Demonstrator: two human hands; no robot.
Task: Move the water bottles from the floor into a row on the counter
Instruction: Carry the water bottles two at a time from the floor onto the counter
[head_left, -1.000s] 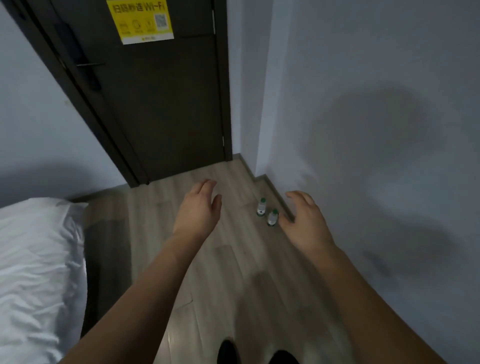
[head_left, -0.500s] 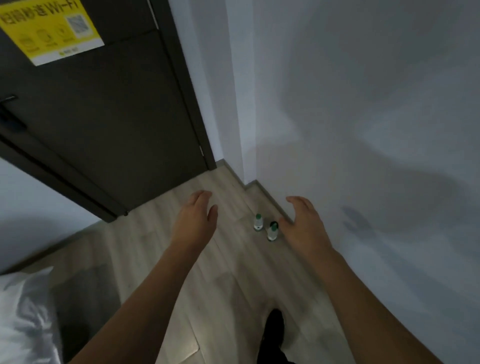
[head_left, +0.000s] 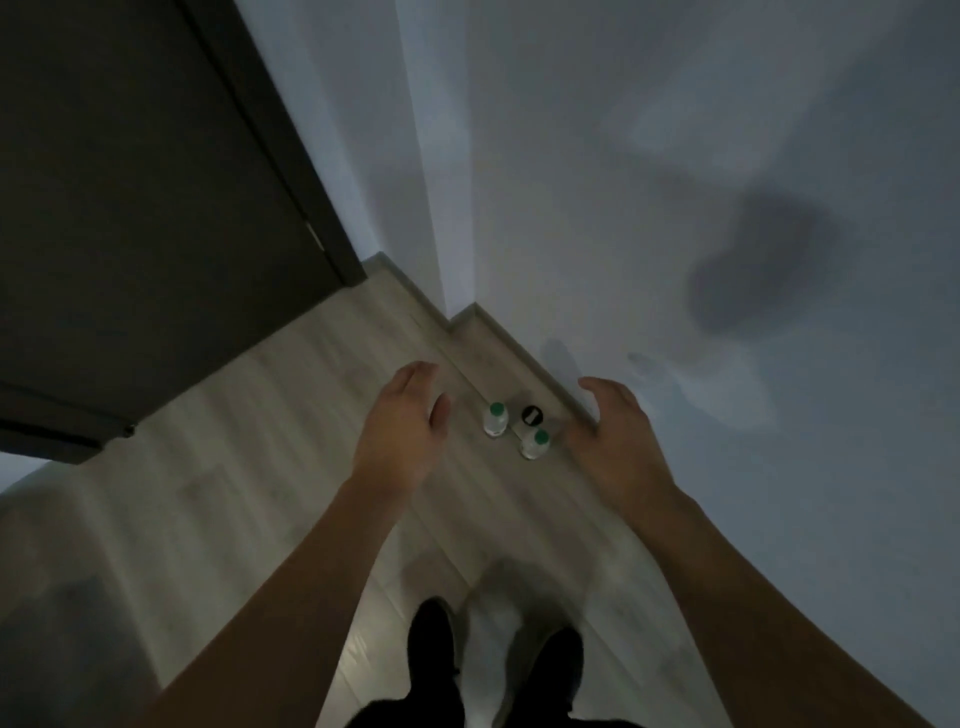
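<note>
Bottles on floor at 12 o'clock from our feet, against wall: two green-capped (head_left: 496, 419) (head_left: 536, 444), one black-capped (head_left: 532, 414). We hold left hand (head_left: 400, 431) and right hand (head_left: 613, 441) either side, fingers loosely spread, empty, likely ready to scoop both sides.

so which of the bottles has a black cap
The bottle nearest the wall, standing between the two green-capped ones.

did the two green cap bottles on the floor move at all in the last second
No. The left bottle and right bottle stand in the same spot beside the baseboard, near its corner step; only the camera came closer.
</note>
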